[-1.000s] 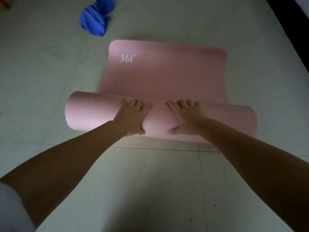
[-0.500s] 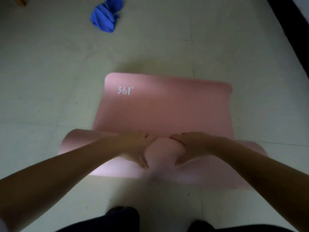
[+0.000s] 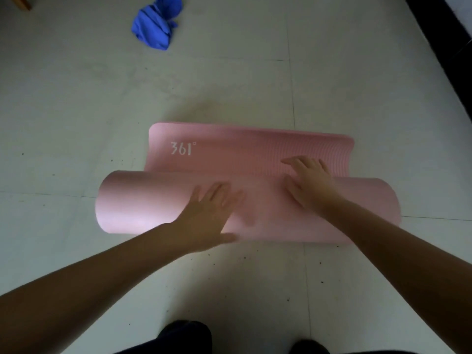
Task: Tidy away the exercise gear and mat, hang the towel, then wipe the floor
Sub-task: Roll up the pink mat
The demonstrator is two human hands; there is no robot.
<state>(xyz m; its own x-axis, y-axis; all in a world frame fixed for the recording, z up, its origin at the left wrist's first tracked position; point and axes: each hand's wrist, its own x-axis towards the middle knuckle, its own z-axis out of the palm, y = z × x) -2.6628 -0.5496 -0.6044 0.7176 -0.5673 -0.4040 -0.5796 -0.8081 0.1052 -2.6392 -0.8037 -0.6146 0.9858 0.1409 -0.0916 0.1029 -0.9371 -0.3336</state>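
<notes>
A pink exercise mat (image 3: 143, 203) lies mostly rolled into a thick tube across the pale tiled floor, with a short flat end bearing a white "361°" mark beyond the roll. My left hand (image 3: 209, 215) lies flat on the roll's top near its middle, fingers spread and straight. My right hand (image 3: 310, 182) presses on the far side of the roll with straight fingers reaching onto the flat end. A crumpled blue towel (image 3: 155, 21) lies on the floor far ahead at the upper left.
Pale floor tiles (image 3: 76, 111) surround the mat, with dark specks near my feet. A dark strip (image 3: 444, 42) runs along the upper right edge. My dark-clad knees (image 3: 184, 335) show at the bottom. A wooden leg (image 3: 21, 1) sits at the top left corner.
Both hands have let go of their curled grip at the roll's middle and now lie flat with straight fingers, further apart. The flat end of the mat is shorter than a second ago.
</notes>
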